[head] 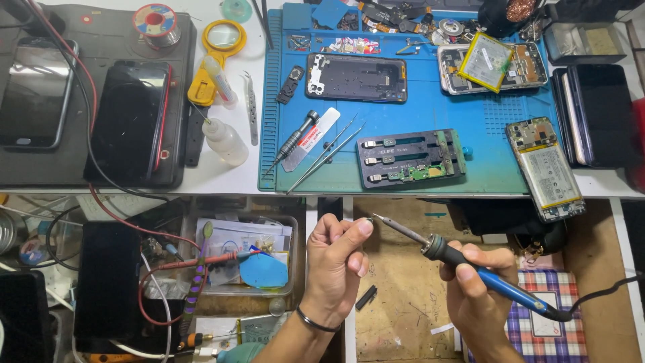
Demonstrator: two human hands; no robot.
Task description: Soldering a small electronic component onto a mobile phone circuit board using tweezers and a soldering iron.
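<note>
Low in the frame's centre, our right hand (474, 286) grips the soldering iron (470, 269) by its blue handle, pen-fashion, tip (377, 218) toward our left hand (336, 259), whose fingertips pinch something too small to identify. The iron looks light and rigid; its insulated handle seems the only safe hold.

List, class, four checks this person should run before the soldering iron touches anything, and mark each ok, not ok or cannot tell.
1. Right hand grips the soldering iron by its blue handle, clear of the metal: ok.
2. Iron tip clear of the left hand fingers: not ok, it sits very close.
3. Small piece pinched in the left fingers: cannot tell what it is.
4. Circuit board clamped in the holder on the blue mat: ok.
</note>
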